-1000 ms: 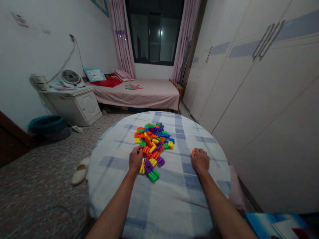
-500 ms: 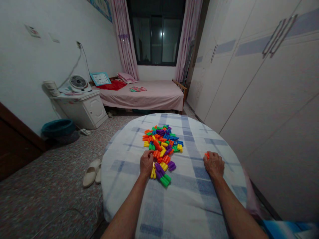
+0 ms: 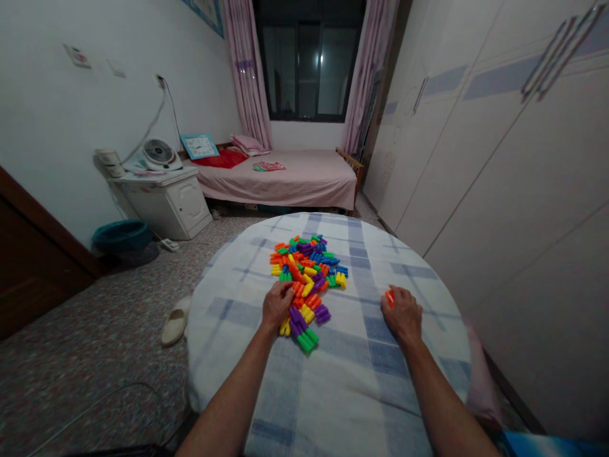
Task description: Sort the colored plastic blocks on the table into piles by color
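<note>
Orange plastic peg (image 3: 390,298) pinched in the right grip (image 3: 402,315); left grip (image 3: 278,306) curled against the coloured heap (image 3: 307,270), its hold unclear.

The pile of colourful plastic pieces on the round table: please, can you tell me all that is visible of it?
This loose heap of glossy plastic pieces in orange, yellow, purple, green and blue lies in the middle of a round table's blue-checked white cloth. The pieces lie jumbled, some joined in short rows. The person's left hand touches its near side.

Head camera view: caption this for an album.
Left hand on colorful blocks, right hand holding an orange block, on a checked tablecloth.
</note>
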`<act>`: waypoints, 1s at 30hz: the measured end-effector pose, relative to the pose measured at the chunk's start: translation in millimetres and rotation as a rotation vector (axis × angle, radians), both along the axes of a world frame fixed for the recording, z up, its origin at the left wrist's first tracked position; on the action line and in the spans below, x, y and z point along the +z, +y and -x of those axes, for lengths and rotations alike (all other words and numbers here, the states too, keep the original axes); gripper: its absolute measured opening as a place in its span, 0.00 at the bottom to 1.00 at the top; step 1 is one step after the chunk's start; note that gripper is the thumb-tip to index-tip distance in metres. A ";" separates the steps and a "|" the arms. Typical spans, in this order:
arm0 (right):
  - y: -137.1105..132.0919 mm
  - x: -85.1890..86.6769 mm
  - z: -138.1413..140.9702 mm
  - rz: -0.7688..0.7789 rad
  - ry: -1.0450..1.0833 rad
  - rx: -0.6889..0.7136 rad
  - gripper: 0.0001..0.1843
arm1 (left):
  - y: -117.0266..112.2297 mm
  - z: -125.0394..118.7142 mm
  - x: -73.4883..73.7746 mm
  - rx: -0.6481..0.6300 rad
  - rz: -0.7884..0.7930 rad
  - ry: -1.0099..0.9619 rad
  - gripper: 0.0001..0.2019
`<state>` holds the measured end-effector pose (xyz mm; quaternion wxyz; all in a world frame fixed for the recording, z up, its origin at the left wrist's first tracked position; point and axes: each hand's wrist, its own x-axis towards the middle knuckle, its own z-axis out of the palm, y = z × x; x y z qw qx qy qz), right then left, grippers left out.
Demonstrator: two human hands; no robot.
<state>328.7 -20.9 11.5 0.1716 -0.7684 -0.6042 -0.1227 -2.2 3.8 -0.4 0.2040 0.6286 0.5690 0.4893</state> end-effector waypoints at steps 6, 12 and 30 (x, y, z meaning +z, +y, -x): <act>-1.7 -0.2 1.6 -0.005 -0.020 0.056 0.20 | 2.0 1.4 -3.8 0.031 0.014 -0.038 0.12; -1.4 0.5 5.5 -0.064 -0.019 -0.083 0.20 | 1.6 0.9 -2.7 0.039 0.013 -0.072 0.12; 20.0 20.9 148.9 0.124 0.353 0.532 0.36 | 1.7 1.3 -5.0 0.036 0.057 -0.148 0.11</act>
